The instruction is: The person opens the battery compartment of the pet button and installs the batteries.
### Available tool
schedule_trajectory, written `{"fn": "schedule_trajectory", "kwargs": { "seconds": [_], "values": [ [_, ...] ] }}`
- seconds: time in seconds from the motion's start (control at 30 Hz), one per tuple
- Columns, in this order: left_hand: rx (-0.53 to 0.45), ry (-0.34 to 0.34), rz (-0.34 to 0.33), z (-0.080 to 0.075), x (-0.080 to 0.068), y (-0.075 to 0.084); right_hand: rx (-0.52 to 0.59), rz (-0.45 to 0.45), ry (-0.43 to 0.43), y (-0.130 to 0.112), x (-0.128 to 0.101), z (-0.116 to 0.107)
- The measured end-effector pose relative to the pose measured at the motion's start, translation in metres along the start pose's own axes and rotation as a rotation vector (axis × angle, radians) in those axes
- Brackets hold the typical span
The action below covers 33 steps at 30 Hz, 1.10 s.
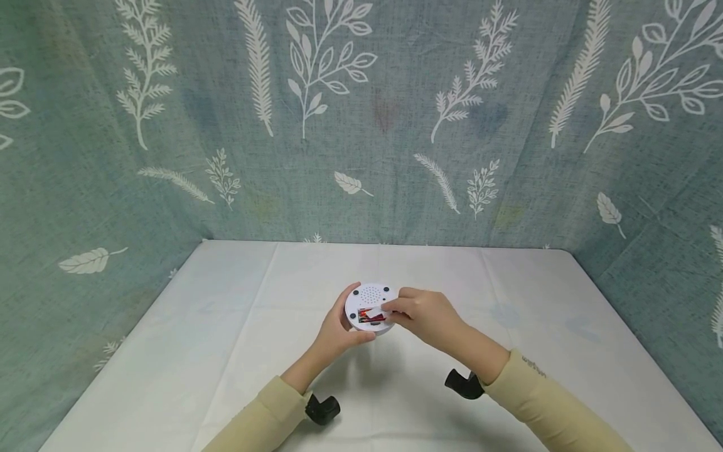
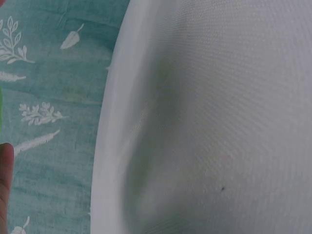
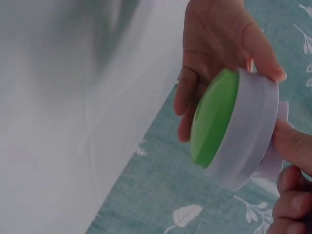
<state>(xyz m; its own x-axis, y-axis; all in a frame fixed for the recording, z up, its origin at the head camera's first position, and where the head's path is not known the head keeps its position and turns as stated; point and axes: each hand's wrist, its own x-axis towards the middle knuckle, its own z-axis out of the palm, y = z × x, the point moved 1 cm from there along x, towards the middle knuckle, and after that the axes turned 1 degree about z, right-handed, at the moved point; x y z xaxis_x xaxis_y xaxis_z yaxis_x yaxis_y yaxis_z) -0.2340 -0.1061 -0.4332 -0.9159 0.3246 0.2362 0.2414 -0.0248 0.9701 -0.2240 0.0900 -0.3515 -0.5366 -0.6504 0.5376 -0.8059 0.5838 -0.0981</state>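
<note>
Head view: a round white device (image 1: 369,307) held above the tabletop (image 1: 226,326), its underside turned up toward the camera. The left hand (image 1: 339,329) cups the device from the side, fingers curled round the rim and thumb lying along the near edge. The right hand (image 1: 426,314) meets the device from the opposite side; its fingertips (image 1: 388,307) pinch at an open rectangular recess in the underside, where red and dark parts (image 1: 369,316) show. What exactly is pinched there is too small to tell. A field of small holes (image 1: 369,292) lies just beyond the fingers, with dark round feet near the rim.

Right wrist view: the same device (image 3: 243,131) seen edge-on, a white band with a green domed face (image 3: 212,122) turned toward the left palm (image 3: 214,44). The left fingers (image 3: 185,97) wrap behind the green face and the thumb rests over the white rim. The right fingers (image 3: 292,146) touch the far side of the device, beside a thin white flap.

Left wrist view: mostly the white tabletop (image 2: 219,122) and the patterned green cloth (image 2: 53,97); one fingertip shows at the edge.

Both sleeves are pale yellow.
</note>
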Motion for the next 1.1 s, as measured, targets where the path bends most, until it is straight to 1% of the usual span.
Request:
{"fn": "schedule_trajectory", "kwargs": {
  "seconds": [0.1, 0.2, 0.37, 0.5, 0.6, 0.7, 0.8, 0.87, 0.93, 1.1],
  "values": [
    [0.0, -0.004, 0.006, 0.0, 0.0, 0.0, -0.039, -0.012, 0.029, -0.004, 0.0, 0.002],
    [-0.004, -0.006, 0.01, 0.0, 0.001, 0.0, -0.044, -0.025, 0.036, -0.009, 0.0, 0.005],
    [-0.001, -0.007, 0.005, 0.002, 0.001, 0.001, -0.056, -0.048, 0.013, -0.014, 0.0, 0.007],
    [0.007, -0.007, 0.001, 0.003, 0.0, 0.002, -0.083, -0.031, -0.014, -0.016, -0.001, 0.009],
    [0.012, -0.006, 0.002, 0.003, 0.0, 0.002, -0.112, -0.032, -0.012, -0.017, -0.003, 0.011],
    [0.012, -0.003, 0.002, 0.003, 0.0, 0.001, -0.186, -0.077, 0.012, -0.019, -0.004, 0.012],
    [0.016, 0.001, 0.0, 0.004, 0.0, 0.001, -0.28, -0.145, 0.044, -0.02, -0.006, 0.013],
    [0.021, 0.005, -0.002, 0.004, 0.0, 0.001, -0.323, -0.181, 0.063, -0.021, -0.007, 0.014],
    [0.028, 0.004, -0.002, 0.004, 0.0, 0.0, -0.341, -0.2, 0.072, -0.021, -0.007, 0.014],
    [0.032, -0.008, 0.007, 0.005, 0.001, -0.001, -0.339, -0.223, 0.074, -0.02, -0.007, 0.013]
  ]
}}
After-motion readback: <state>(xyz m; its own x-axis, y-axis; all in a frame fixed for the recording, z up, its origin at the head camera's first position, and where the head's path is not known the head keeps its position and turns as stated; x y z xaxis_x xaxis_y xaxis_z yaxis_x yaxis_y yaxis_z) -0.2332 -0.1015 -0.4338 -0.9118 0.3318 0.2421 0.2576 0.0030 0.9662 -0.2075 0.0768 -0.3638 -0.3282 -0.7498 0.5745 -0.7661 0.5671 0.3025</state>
